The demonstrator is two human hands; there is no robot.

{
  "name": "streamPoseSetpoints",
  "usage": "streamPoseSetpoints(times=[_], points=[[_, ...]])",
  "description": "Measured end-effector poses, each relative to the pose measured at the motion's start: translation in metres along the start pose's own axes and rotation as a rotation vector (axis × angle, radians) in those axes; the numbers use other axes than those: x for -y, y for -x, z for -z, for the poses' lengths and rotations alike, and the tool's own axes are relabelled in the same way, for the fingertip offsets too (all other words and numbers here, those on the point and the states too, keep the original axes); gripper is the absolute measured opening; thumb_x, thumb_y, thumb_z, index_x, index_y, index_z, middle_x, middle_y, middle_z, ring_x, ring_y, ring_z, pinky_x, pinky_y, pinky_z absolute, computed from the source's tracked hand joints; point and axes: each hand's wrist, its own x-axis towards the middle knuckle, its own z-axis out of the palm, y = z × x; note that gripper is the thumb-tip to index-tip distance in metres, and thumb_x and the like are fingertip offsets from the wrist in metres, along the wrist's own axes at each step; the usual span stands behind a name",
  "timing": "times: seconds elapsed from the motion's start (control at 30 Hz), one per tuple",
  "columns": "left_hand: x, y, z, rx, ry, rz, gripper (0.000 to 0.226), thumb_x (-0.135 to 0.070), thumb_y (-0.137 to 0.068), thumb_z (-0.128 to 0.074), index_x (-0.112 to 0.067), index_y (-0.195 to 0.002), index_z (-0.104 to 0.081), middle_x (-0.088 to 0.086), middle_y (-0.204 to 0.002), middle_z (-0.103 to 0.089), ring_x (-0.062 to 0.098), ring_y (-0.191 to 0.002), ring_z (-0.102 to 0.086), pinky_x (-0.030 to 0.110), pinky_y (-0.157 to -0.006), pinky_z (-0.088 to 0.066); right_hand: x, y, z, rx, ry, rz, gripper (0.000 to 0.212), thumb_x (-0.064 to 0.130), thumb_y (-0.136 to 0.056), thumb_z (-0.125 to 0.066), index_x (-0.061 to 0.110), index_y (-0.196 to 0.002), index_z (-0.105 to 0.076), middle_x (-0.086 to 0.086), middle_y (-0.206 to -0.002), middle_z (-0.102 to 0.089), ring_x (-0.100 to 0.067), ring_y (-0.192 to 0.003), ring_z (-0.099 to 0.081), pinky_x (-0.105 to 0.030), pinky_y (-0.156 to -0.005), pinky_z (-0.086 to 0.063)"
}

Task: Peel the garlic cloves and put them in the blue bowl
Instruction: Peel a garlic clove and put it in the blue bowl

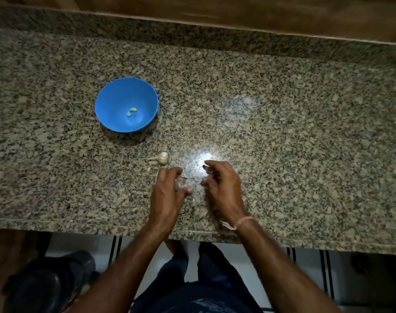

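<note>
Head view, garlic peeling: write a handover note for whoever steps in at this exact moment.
Left hand: over the granite counter, fingers curled; whether it holds anything is not clear.
Right hand: fingers curled, a pale scrap of garlic skin at its fingertips; a clove in it cannot be seen.
Blue bowl: far left of the hands, holding two peeled clove pieces.
Garlic bulb: lies on the counter between bowl and left hand, a loose clove beside it.
Done: some garlic peeled and in the bowl.
Left: break up the bulb, peel the remaining cloves, drop them in the bowl.
</note>
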Motion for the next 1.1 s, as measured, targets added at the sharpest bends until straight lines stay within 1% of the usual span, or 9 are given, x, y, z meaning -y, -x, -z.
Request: streamPoseSetpoints(times=[0.17,0.27,0.37,0.53,0.67,0.8,0.93,1.0,1.1], points=[[-0.016,-0.011,-0.01,-0.071,-0.06,0.029,0.042,-0.015,-0.09,-0.081,-0.017,-0.128,-0.063,-0.002,-0.12,-0.053,0.01,-0.098,-0.059,0.026,-0.074,-0.054,-0.033,0.005,0.041,-0.085,0.005,-0.033,0.044,0.002,-0.092,-0.073,0.016,-0.132,-0.064,0.009,-0.122,-0.058,-0.001,-0.112,-0.059,-0.01,-0.098,-0.049],[-0.025,-0.02,-0.013,-0.113,-0.034,0.023,0.019,-0.003,-0.092,-0.075,-0.014,-0.107,-0.07,-0.003,-0.102,-0.058,-0.003,-0.088,-0.062,0.012,-0.066,-0.049,-0.034,-0.003,0.047,-0.053,0.014,-0.007,0.051,-0.001,-0.091,-0.073,0.015,-0.138,-0.06,0.007,-0.124,-0.053,0.007,-0.114,-0.051,-0.003,-0.099,-0.042],[-0.023,-0.025,-0.016,-0.138,-0.087,0.025,0.013,-0.002,-0.092,-0.073,-0.015,-0.089,-0.068,-0.005,-0.089,-0.059,0.006,-0.08,-0.059,0.015,-0.065,-0.045,-0.036,-0.019,0.046,0.016,0.175,0.04,0.066,-0.001,-0.089,-0.075,0.014,-0.148,-0.05,0.005,-0.132,-0.045,-0.004,-0.118,-0.043,0.003,-0.094,-0.035],[-0.028,-0.023,-0.013,-0.183,-0.029,0.083,0.018,0.002,-0.096,-0.065,-0.011,-0.082,-0.065,-0.002,-0.083,-0.063,0.003,-0.076,-0.059,0.008,-0.062,-0.041,-0.024,-0.028,0.03,0.134,0.293,0.197,0.045,0.006,-0.1,-0.062,0.02,-0.141,-0.05,0.0,-0.13,-0.042,-0.013,-0.112,-0.043,-0.029,-0.094,-0.056],[-0.028,-0.009,-0.003,-0.262,0.153,0.218,0.014,-0.003,-0.097,-0.066,-0.012,-0.086,-0.069,-0.004,-0.084,-0.07,-0.005,-0.08,-0.065,0.005,-0.064,-0.045,-0.009,-0.01,-0.004,0.236,0.343,0.371,0.041,0.005,-0.101,-0.059,0.018,-0.139,-0.052,0.001,-0.128,-0.047,-0.008,-0.111,-0.044,-0.019,-0.091,-0.048],[-0.018,0.0,0.002,-0.326,0.194,0.361,0.014,-0.01,-0.095,-0.072,-0.02,-0.084,-0.071,-0.01,-0.082,-0.072,-0.004,-0.078,-0.067,0.005,-0.061,-0.044,-0.009,-0.02,-0.002,0.229,0.057,0.213,0.026,0.005,-0.103,-0.056,0.012,-0.127,-0.063,0.004,-0.118,-0.053,-0.004,-0.1,-0.053,-0.023,-0.088,-0.054],[-0.016,0.003,0.005,-0.355,0.23,0.399,0.01,-0.011,-0.093,-0.074,-0.016,-0.086,-0.071,-0.007,-0.086,-0.073,-0.005,-0.079,-0.066,0.004,-0.059,-0.045,-0.025,-0.038,0.016,0.205,0.153,0.216,0.039,0.007,-0.103,-0.059,0.02,-0.139,-0.054,0.004,-0.128,-0.046,-0.008,-0.113,-0.047,-0.03,-0.099,-0.053],[-0.015,0.005,0.005,-0.364,0.229,0.405,0.01,-0.011,-0.092,-0.076,-0.017,-0.085,-0.071,-0.008,-0.086,-0.073,-0.004,-0.079,-0.066,0.003,-0.06,-0.043,-0.02,-0.042,0.007,0.298,0.285,0.322,0.053,0.014,-0.102,-0.061,0.022,-0.152,-0.043,0.008,-0.135,-0.04,0.0,-0.115,-0.035,-0.013,-0.103,-0.043],[-0.014,0.008,0.004,-0.363,0.233,0.412,0.01,-0.01,-0.091,-0.077,-0.017,-0.086,-0.071,-0.007,-0.083,-0.073,0.0,-0.076,-0.067,0.003,-0.061,-0.041,-0.012,-0.042,-0.015,0.356,0.505,0.611,0.055,0.024,-0.102,-0.062,0.02,-0.154,-0.042,-0.001,-0.147,-0.044,-0.013,-0.129,-0.035,-0.031,-0.113,-0.04]])
